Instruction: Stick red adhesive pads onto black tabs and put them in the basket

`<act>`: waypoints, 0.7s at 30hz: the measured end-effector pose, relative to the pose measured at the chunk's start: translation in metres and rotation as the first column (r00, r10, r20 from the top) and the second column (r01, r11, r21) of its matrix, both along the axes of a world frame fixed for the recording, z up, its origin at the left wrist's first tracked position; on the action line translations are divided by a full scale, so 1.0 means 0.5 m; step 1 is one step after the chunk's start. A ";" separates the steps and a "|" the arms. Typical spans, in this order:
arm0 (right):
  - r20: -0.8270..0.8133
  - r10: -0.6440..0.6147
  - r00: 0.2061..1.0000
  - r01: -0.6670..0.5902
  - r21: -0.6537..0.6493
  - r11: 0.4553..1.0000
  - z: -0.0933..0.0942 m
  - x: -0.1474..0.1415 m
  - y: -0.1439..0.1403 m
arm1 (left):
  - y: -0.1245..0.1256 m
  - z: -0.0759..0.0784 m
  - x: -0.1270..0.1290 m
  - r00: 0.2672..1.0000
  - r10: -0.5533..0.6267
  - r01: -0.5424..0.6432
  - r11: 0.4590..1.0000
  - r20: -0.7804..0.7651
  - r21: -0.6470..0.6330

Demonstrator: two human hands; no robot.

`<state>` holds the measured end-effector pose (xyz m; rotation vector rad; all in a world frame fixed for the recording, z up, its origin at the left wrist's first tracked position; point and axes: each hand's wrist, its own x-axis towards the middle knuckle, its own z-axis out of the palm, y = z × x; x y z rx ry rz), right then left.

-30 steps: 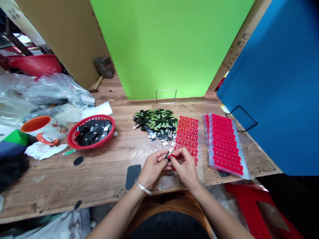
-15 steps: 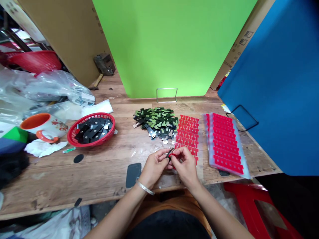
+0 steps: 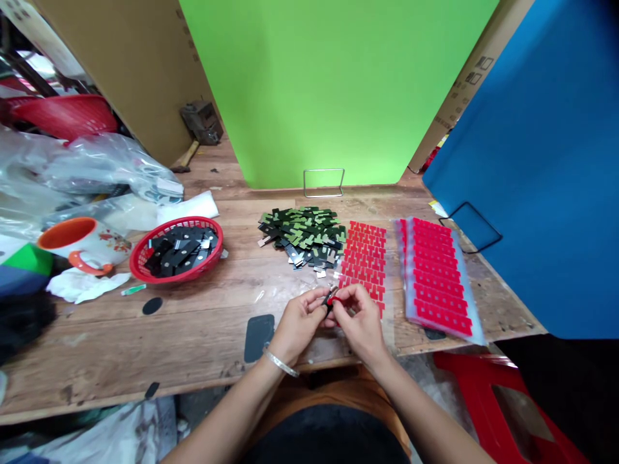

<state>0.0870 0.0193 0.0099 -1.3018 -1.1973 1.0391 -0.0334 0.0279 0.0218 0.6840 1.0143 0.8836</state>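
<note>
- A small dark part with a red sticker on it is pinched between both hands, just above the near edge of the wooden table; it is too small to tell which way its long axis runs.
- The left hand has thumb and fingertips closed on the part's left end; a bangle sits at that wrist.
- The right hand has its fingers curled and closed on the red end.
- Just beyond the hands lies a sheet of red stickers, with a pile of green and black parts to its left.
- Right of the sheet lies a stack of red sticker sheets.
- Well left of the pile stands a red basket of black parts, and farther left an orange-lined mug.
- A dark flat pad lies just left of the left wrist.
</note>
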 end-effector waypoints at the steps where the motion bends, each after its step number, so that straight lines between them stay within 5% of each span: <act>1: -0.012 -0.003 1.000 0.003 -0.011 1.000 -0.002 0.000 0.001 | 0.000 -0.001 0.000 1.000 0.002 -0.002 1.000 0.000 -0.005; 21: 0.038 -0.012 0.999 0.013 -0.018 1.000 -0.006 -0.001 -0.004 | -0.005 -0.003 -0.001 0.999 -0.034 0.035 0.998 -0.016 0.045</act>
